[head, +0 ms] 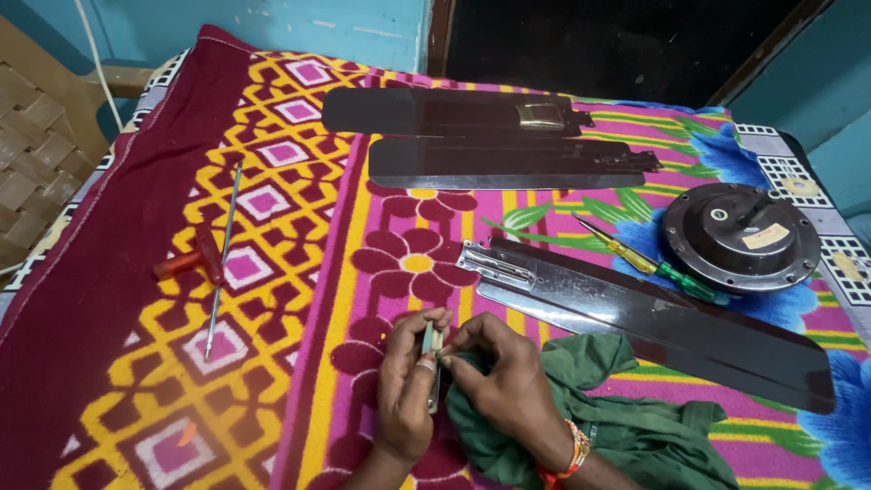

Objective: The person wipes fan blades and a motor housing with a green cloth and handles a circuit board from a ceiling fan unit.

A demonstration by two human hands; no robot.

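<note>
— What lies at the far left?

— A woven chair (41, 150) stands just beside the bed, and the bed is covered by a patterned blanket (299, 227) in maroon, yellow and pink. On its left part lies a screwdriver with a red T-shaped handle (213, 263), its long thin shaft running up and down the blanket, well apart from the hands.

— And the hands?

— They are low in the middle. The left hand (406, 381) is closed around a small narrow metal piece (430, 349), thumb and fingers pinching it upright; I cannot tell exactly what the piece is. The right hand (504, 377) touches the same piece from the other side, its fingers curled shut on a fold of green cloth (626, 426) pressed against it. The right wrist wears an orange and white band (572, 454).

— Where does the cloth go?

— It spreads to the right, bunched on the blanket below a dark fan blade (653, 327) that lies slanted, its metal bracket end nearest the hands.

— Further up?

— Two more dark fan blades (490, 136) lie side by side near the top edge. To the right, a screwdriver with a yellow and green handle (649, 263) rests between the slanted blade and the round dark fan motor (739, 236), which sits near the right edge.
</note>
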